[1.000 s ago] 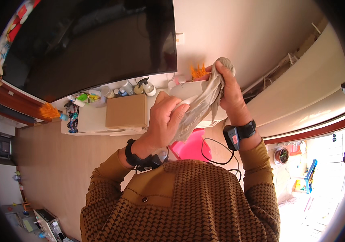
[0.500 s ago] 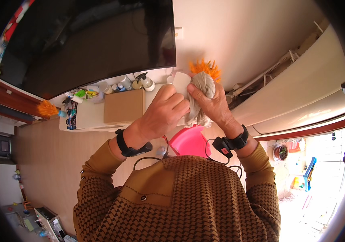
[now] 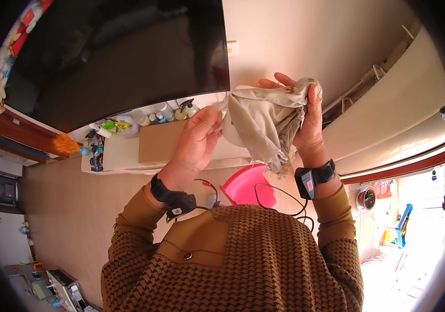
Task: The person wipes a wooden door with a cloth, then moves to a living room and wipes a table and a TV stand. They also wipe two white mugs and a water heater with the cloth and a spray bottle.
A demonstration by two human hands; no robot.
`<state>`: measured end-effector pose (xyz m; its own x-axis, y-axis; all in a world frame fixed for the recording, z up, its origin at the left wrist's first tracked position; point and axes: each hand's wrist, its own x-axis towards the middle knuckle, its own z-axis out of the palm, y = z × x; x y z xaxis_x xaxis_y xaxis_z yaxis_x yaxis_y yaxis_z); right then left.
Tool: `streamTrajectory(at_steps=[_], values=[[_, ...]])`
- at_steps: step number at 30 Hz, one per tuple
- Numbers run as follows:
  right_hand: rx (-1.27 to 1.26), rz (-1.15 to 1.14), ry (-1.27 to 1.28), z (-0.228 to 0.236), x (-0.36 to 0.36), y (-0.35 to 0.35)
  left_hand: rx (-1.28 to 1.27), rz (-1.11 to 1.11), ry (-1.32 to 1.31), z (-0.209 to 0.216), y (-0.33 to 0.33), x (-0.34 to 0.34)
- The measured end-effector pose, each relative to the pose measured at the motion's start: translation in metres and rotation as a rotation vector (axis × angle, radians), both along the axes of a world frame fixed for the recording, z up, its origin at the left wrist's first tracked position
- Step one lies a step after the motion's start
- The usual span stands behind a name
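A wrinkled, grey-beige cloth (image 3: 264,117) with frayed lower edges hangs partly spread between my hands, above the cabinet. My right hand (image 3: 311,119) carries its bunched right end, the thumb folded against it and some fingertips extended beyond. At the cloth's left edge, my left hand (image 3: 200,132) has its thumb and fingers pinched together on a pale edge that seems to be part of the cloth; the exact grip is partly hidden. A white object (image 3: 231,131) with a rounded edge shows behind the cloth, mostly covered.
A large dark television (image 3: 129,52) stands at the far left, over a white cabinet (image 3: 121,151). On that cabinet are a brown cardboard box (image 3: 155,143), several bottles and a pump bottle (image 3: 189,107). A pink stool (image 3: 248,187) stands below my hands, with black cables (image 3: 290,195) nearby.
The cloth was bunched in my right hand and now hangs opened out. My right hand has shifted right and turned, while my left has moved slightly left, widening the gap between them.
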<state>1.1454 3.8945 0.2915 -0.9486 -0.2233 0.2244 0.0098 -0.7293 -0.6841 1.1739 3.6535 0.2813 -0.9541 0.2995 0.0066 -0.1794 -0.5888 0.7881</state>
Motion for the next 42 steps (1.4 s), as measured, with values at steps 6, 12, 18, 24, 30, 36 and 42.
streamTrajectory(at_steps=[6,12,18,24,30,36,42], values=[[0.063,-0.512,-0.174,0.025,-0.017,0.048,-0.158,0.136,-0.038,-0.017,-0.022,-0.011],[-0.129,-0.493,-0.295,0.014,-0.015,0.045,0.197,-0.069,-0.181,-0.026,-0.032,-0.012],[0.235,-0.163,0.185,0.025,0.013,-0.022,0.378,-0.188,-0.228,-0.028,0.002,-0.004],[0.570,-0.029,0.205,0.018,0.019,-0.035,0.382,-0.358,-0.210,-0.034,0.000,0.003],[0.516,-0.164,0.115,0.010,0.011,-0.040,0.424,-0.422,-0.174,-0.040,0.001,0.003],[0.278,-0.001,-0.195,0.010,0.012,-0.041,0.548,-0.511,-0.162,-0.035,0.006,0.005],[0.131,0.232,-0.289,0.003,0.016,-0.046,0.548,-0.539,-0.081,-0.055,0.010,0.003]])
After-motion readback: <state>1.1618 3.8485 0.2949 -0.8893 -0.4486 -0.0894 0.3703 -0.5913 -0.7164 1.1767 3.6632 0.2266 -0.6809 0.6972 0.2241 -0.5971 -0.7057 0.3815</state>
